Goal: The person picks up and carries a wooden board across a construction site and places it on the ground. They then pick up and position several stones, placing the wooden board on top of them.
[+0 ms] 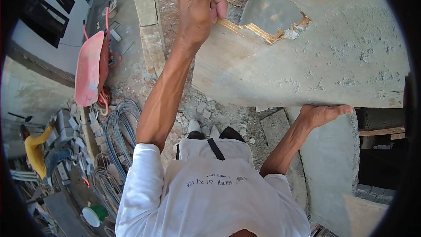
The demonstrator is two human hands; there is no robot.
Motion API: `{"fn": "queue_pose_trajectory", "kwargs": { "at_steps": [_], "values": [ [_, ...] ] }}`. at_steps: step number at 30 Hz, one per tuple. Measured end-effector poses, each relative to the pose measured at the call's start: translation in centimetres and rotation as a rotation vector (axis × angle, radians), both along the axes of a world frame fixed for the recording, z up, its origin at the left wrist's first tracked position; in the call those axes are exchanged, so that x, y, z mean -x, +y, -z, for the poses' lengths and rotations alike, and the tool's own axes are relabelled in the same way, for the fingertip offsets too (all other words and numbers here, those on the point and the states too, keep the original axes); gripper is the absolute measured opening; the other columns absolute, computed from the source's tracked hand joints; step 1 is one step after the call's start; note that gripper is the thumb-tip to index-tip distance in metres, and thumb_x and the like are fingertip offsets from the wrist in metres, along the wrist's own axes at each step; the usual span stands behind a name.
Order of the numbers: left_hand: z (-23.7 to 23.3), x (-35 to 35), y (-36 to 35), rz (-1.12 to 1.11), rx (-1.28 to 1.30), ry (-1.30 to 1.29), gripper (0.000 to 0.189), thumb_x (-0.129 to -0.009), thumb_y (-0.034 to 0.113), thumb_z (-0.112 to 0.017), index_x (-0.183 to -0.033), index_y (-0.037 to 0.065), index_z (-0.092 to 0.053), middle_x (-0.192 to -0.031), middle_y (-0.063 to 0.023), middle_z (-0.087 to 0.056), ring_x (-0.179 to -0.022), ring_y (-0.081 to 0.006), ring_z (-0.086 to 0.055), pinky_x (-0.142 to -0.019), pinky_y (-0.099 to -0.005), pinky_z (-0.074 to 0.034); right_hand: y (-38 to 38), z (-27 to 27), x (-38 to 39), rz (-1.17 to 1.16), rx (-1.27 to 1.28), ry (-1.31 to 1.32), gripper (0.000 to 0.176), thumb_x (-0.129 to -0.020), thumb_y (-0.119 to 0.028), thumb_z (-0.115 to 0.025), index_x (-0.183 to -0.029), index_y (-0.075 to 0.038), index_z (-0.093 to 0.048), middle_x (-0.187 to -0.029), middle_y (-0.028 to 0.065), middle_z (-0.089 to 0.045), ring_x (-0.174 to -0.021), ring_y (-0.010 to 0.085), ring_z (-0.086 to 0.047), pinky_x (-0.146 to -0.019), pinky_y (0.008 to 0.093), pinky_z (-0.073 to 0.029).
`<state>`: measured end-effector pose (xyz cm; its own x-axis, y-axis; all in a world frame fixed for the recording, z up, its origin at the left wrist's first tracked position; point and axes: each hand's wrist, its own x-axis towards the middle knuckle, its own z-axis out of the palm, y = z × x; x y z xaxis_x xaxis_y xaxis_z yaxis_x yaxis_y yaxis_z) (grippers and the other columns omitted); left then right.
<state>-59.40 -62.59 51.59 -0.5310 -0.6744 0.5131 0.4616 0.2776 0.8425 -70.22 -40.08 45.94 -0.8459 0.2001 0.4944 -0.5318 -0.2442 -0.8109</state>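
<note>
A large plywood sheet (pixel 351 48), crusted with grey cement, fills the upper right and has a jagged, splintered break. My right hand (pixel 324 116) holds its near edge, palm against the underside and fingers along the rim. My left hand (pixel 199 6) is raised at the sheet's left side, beside the broken edge. Its fingers are curled and the thumb points up. What lies inside that grip, if anything, is hidden.
A red wheelbarrow (pixel 92 68) stands at the left, with coiled cables (pixel 120 125) nearer me. Another person in a yellow top (pixel 37 151) is beside stacked blocks at far left. A timber post (pixel 147 22) rises nearby. Rubble (pixel 204 109) covers the ground around my feet.
</note>
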Motion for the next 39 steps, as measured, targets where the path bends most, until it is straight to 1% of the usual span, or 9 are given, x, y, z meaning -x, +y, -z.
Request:
{"fn": "queue_pose_trajectory", "kwargs": {
  "at_steps": [6, 8, 9, 12, 14, 20, 26, 35, 39],
  "values": [
    [2.8, 3.4, -8.5, 0.042, 0.115, 0.247, 0.076, -0.084, 0.067, -0.023, -0.089, -0.002, -0.057, -0.064, -0.0053, -0.054, -0.058, -0.0118, -0.053, -0.055, -0.0215, -0.045, -8.0, 2.2, 4.3, -0.123, 0.119, 0.122, 0.087, -0.083, -0.067, -0.029, -0.138, -0.002, -0.009, -0.142, 0.0159, -0.013, -0.131, 0.0294, -0.016, -0.108, 0.0444, -0.016],
    [2.5, 5.1, -9.8, -0.27, 0.03, 0.394, 0.075, -0.085, 0.065, -0.023, -0.089, -0.001, -0.057, -0.065, -0.0047, -0.055, -0.064, -0.0128, -0.055, -0.059, -0.0233, -0.046, -11.7, 2.7, 6.0, -0.07, 0.125, 0.194, 0.076, -0.085, -0.064, -0.031, -0.131, -0.004, -0.03, -0.13, 0.0143, -0.036, -0.118, 0.025, -0.037, -0.1, 0.0381, -0.03],
    [1.7, 4.1, -10.3, -0.067, -0.116, 0.371, 0.069, -0.085, 0.063, -0.032, -0.092, -0.001, -0.056, -0.07, -0.0054, -0.056, -0.069, -0.0135, -0.056, -0.063, -0.0247, -0.047, -12.7, 2.8, 6.7, -0.054, 0.132, 0.197, 0.076, -0.085, -0.064, -0.031, -0.131, -0.004, -0.03, -0.13, 0.0143, -0.036, -0.118, 0.025, -0.037, -0.1, 0.0381, -0.03],
    [4.8, 6.0, -15.1, -0.116, 0.153, 0.259, 0.092, -0.076, 0.078, -0.015, -0.099, -0.003, -0.052, -0.079, -0.0122, -0.056, -0.069, -0.0201, -0.057, -0.065, -0.0365, -0.053, -15.2, 4.2, 10.4, 0.028, 0.063, 0.224, 0.063, -0.086, -0.062, -0.034, -0.088, -0.002, -0.055, -0.083, 0.0052, -0.054, -0.077, 0.0133, -0.05, -0.068, 0.0284, -0.042],
    [6.3, 7.4, -17.5, 0.024, 0.049, 0.146, 0.093, -0.073, 0.08, -0.014, -0.109, 0.0, -0.044, -0.099, -0.0131, -0.051, -0.089, -0.0236, -0.053, -0.079, -0.0482, -0.05, -16.7, 6.2, 13.9, 0.12, -0.039, 0.294, 0.062, -0.085, -0.059, -0.04, -0.056, -0.004, -0.039, -0.054, -0.004, -0.037, -0.054, 0.007, -0.033, -0.048, 0.024, -0.026],
    [15.1, 13.5, -23.0, -0.063, -0.415, 0.127, 0.102, -0.071, 0.082, -0.018, -0.132, 0.0, -0.022, -0.134, -0.0173, -0.027, -0.126, -0.0278, -0.023, -0.103, -0.0443, -0.018, -21.5, 12.1, 21.6, 0.042, -0.173, 0.188, 0.064, -0.079, -0.06, -0.053, -0.054, -0.005, -0.032, -0.053, -0.0063, -0.032, -0.053, 0.0062, -0.029, -0.046, 0.0245, -0.022],
    [21.7, 17.7, -32.2, -0.365, -0.741, 0.158, 0.101, -0.069, 0.083, -0.022, -0.135, 0.008, -0.017, -0.137, -0.0176, -0.021, -0.126, -0.0291, -0.023, -0.103, -0.0465, -0.015, -22.5, 26.8, 29.0, -0.102, -0.353, -0.118, 0.062, -0.08, -0.062, -0.05, -0.064, -0.004, -0.033, -0.061, -0.0036, -0.029, -0.06, 0.0082, -0.028, -0.051, 0.0254, -0.025],
    [6.0, 23.6, -35.1, -0.433, 0.516, -0.03, 0.092, -0.077, 0.076, -0.019, -0.126, 0.002, -0.04, -0.128, -0.0138, -0.043, -0.125, -0.0247, -0.032, -0.104, -0.0455, -0.017, -25.2, 27.1, 31.1, -0.045, -0.44, -0.112, 0.059, -0.084, -0.06, -0.043, -0.065, -0.005, -0.031, -0.063, -0.0034, -0.028, -0.062, 0.0085, -0.028, -0.053, 0.0256, -0.025],
    [3.2, 28.5, -36.0, -0.078, 0.959, -0.431, 0.062, -0.066, 0.044, -0.071, -0.112, 0.004, -0.057, -0.094, -0.0123, -0.062, -0.085, -0.0208, -0.061, -0.075, -0.032, -0.046, -27.6, 26.4, 33.4, 0.045, -0.436, -0.128, 0.055, -0.088, -0.056, -0.037, -0.067, -0.005, -0.035, -0.063, -0.0048, -0.028, -0.059, 0.0072, -0.026, -0.051, 0.0248, -0.023]
  ]
}}
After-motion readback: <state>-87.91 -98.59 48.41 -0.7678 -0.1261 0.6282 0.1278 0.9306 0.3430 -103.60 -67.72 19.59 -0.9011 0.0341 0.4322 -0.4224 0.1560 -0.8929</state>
